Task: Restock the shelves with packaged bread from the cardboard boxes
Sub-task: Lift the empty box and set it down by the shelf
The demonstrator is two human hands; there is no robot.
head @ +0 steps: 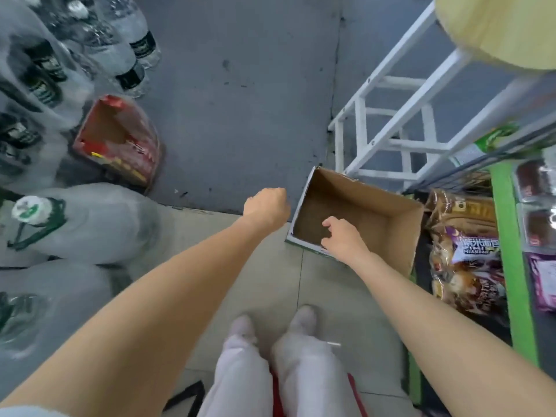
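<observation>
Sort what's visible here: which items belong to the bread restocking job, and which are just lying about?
Job:
- open cardboard box, apparently empty
- packaged bread on the lower shelf
- green shelf frame
- right hand over the box
- left hand, fisted beside it

Lying about:
- bottled water packs
- red carton
- white stepladder

Open cardboard box [376, 212] on the floor — its mouth unobstructed from above. Bare floor [240, 100] ahead gives free passage. Left: shrink-wrapped water bottles [75, 224] and a red carton [120, 139]. Right: white stepladder [391, 115], green shelf edge [508, 236], bread packages [463, 257] — all closing that side.
</observation>
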